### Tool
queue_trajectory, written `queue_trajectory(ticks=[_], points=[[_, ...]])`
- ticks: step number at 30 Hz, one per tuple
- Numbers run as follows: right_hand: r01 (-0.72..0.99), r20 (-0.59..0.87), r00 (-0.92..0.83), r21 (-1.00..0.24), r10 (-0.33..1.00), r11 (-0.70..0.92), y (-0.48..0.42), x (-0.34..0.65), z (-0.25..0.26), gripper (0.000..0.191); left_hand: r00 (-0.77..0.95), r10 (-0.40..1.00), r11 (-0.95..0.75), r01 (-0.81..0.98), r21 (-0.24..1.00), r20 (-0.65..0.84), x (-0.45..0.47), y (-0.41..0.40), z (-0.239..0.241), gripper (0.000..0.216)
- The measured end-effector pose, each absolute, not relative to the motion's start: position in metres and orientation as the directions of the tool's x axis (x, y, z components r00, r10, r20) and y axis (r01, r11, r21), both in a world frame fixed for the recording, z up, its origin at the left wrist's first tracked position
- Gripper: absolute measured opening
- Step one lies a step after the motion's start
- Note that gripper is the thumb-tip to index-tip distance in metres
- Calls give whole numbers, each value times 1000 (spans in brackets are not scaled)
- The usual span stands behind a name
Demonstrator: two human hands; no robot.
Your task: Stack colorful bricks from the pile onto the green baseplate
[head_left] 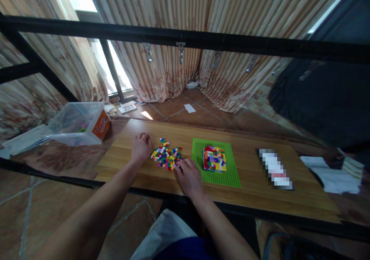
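A loose pile of small coloured toy bricks (167,156) lies on the wooden table between my hands. My left hand (141,147) rests on the tabletop at the pile's left side, its fingers loosely bent and holding nothing I can see. At the pile's lower right edge, my right hand (189,177) has thumb and fingers drawn together at the bricks. Whatever is between those fingertips is too small to make out. To the right of this hand, a block built of many-coloured bricks (214,159) stands on a green studded baseplate (234,177).
A pixelated rectangular object (276,169) lies toward the right on the table (251,198). On the left stands a clear plastic bin (75,129) with an orange label. A black metal bar (202,39) with hanging clips crosses before the curtains (179,5). Papers (332,175) lie far right.
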State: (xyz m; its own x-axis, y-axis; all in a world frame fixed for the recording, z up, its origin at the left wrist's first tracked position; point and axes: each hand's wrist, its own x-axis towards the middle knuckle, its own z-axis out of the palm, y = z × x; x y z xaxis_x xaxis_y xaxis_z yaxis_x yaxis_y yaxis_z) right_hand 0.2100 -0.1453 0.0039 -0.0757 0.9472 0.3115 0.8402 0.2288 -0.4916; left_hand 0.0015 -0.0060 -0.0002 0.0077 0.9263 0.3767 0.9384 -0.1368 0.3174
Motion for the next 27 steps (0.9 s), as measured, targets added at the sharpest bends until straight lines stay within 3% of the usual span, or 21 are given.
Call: queue_trajectory(ticks=[27], points=[[926, 244, -18, -362, 970, 109, -146, 204, 1, 21, 6, 935, -129, 937, 325, 354, 2, -7, 0, 29]])
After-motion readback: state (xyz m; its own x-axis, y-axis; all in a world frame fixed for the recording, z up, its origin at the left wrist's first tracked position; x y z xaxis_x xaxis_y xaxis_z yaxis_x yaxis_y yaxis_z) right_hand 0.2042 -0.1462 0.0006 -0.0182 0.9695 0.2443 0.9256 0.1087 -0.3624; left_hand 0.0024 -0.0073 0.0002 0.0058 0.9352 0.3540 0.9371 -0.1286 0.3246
